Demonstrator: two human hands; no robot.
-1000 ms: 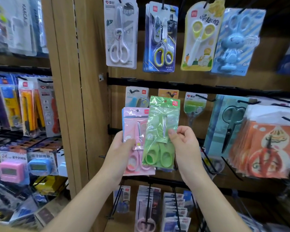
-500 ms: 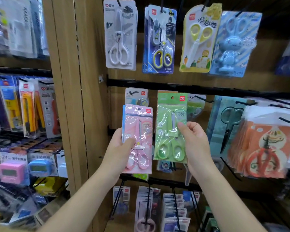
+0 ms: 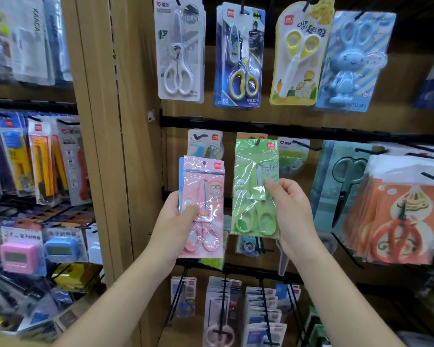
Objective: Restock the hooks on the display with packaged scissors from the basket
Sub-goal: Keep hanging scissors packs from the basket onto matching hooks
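Hanging on the far-left shelf are packs of yellow utility knives (image 3: 43,159). Below them a pink timer (image 3: 18,256) and a blue timer (image 3: 62,250) stand side by side. A wooden post (image 3: 110,146) divides that shelf from the scissors display.

Just right of the post, the left hand (image 3: 173,229) grips a pink pack of scissors (image 3: 203,196). The thumb curls over the pack's lower left front and the fingers are behind it. The pack is upright in front of the display and off any hook.

A narrow gap to its right, the green pack of scissors (image 3: 256,171) is also upright. The right hand (image 3: 293,216) pinches its right edge, thumb on the front and fingers behind. The pack's top hole sits right at the tip of a hook (image 3: 257,142) under the black rail (image 3: 298,131). Whether the hook has gone through cannot be told.

Above the rail hang white scissors (image 3: 178,51), Batman scissors (image 3: 241,56), yellow scissors (image 3: 298,53) and blue rabbit scissors (image 3: 348,61). Right of the right hand hangs a pack of black-handled scissors (image 3: 346,181). Further right is a thick stack of orange packs (image 3: 401,216).
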